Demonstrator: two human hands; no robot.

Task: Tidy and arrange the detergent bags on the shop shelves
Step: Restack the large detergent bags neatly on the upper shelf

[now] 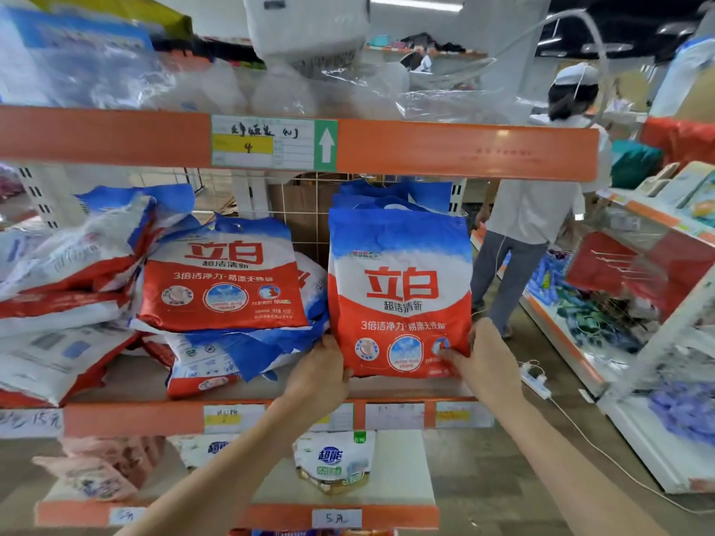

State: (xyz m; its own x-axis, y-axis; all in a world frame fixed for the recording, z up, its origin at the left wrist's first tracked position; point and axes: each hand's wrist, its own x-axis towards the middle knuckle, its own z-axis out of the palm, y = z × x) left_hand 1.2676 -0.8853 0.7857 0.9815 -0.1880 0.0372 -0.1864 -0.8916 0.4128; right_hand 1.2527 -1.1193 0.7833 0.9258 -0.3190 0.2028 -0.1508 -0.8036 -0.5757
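Holding the bottom corners of the upright detergent bag (400, 292), the left hand (319, 375) and the right hand (485, 363) each have fingers curled onto it, one at each side, as it stands at the right end of the middle shelf (135, 419) in front of more standing bags (394, 195). If the hands let go too soon, I think the soft, floppy bag could tip forward off the edge. Farther left, a leaning bag (222, 280) rests on a messy pile of bags (65, 288) that could slide down if bumped.
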